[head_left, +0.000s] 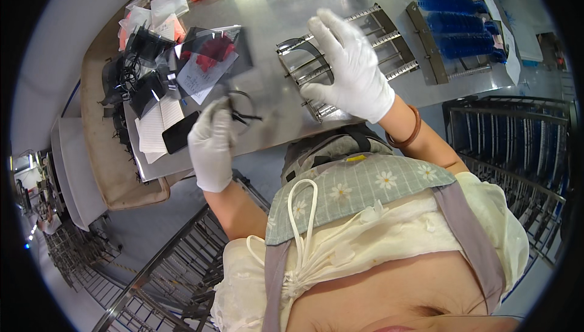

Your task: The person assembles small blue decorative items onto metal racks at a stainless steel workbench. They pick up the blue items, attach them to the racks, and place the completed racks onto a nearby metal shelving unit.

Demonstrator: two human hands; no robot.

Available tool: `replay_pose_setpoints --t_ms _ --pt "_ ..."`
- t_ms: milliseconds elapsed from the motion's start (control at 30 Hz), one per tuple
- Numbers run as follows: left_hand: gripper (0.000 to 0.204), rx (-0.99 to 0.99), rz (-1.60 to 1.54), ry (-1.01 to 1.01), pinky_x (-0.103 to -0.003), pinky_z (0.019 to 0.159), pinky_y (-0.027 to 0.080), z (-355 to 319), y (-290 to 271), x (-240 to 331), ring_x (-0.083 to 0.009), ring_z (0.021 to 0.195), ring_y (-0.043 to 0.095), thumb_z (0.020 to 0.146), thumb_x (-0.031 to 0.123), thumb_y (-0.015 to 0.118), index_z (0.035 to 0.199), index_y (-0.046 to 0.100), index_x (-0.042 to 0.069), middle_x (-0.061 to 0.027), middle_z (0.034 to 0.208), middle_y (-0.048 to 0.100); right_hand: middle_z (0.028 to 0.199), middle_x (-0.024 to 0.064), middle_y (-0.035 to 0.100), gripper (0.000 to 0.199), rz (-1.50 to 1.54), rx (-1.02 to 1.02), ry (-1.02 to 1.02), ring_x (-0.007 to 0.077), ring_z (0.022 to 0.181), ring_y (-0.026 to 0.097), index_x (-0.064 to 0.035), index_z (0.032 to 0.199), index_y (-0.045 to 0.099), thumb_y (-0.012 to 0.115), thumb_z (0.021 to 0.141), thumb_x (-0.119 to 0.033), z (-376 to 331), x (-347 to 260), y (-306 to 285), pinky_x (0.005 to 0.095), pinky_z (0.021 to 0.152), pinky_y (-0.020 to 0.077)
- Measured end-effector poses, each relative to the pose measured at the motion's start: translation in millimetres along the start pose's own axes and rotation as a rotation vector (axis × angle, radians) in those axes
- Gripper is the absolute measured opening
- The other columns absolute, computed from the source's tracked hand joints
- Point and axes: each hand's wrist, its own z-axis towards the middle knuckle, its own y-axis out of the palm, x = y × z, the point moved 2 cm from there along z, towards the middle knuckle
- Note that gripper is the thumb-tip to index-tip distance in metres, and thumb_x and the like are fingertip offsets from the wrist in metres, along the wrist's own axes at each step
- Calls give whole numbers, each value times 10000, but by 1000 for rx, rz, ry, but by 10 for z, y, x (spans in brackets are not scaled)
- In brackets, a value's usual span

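My left hand, in a white glove, is closed at the table's front edge. Its fingertips pinch a thin black looped piece, blurred by motion, whose kind I cannot make out. My right hand, also gloved, is spread over a metal rack with notched rails, thumb and fingers apart. A dark see-through curved sheet, like a lens, lies at the rack's left end beside that hand; whether the fingers touch it is hidden.
Left on the metal table are a clear bag with red pieces, dark sheets and cords, a notebook and a black phone. A rack of blue pieces is at right. Metal shelving stands beyond.
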Motion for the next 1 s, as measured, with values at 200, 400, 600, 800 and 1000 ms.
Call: replay_pose_setpoints --t_ms 200,400,600,800,1000 --pt "181 -290 553 735 -333 594 491 -34 40 -67 -263 645 666 771 206 767 851 763 44 -109 741 691 1207 192 652 820 1007 -656 12 279 1018 669 -64 1538 411 743 797 -178 214 -318 -220 393 898 548" --pt "212 201 503 487 -384 762 535 95 -1224 -90 -240 864 663 808 85 700 980 643 -25 -134 1167 697 1313 186 622 666 555 -65 320 276 1112 646 -93 1500 491 685 866 -143 459 674 -369 384 988 529" --pt "1030 414 -1478 890 -478 1278 285 262 -2092 -266 -389 1562 228 947 299 669 1615 -11 -91 -262 1720 36 1310 247 623 645 -39 -136 852 415 1199 623 -135 1391 579 750 824 -391 313 2788 -90 456 1028 506" --pt "376 -104 -796 -180 -453 1010 525 2434 174 -732 -333 1219 598 1061 185 559 1382 553 -11 -214 1417 572 1415 217 565 816 -272 -436 538 373 1301 560 -200 1503 511 814 777 -415 218 3470 473 451 1100 456" --pt "538 35 -587 -752 -526 1075 451 4404 2060 -1011 -337 1245 592 974 366 727 1388 537 80 -167 1361 627 1515 248 464 804 -85 -281 535 417 1417 443 -136 1475 527 785 794 -475 558 3140 479 497 1180 367"
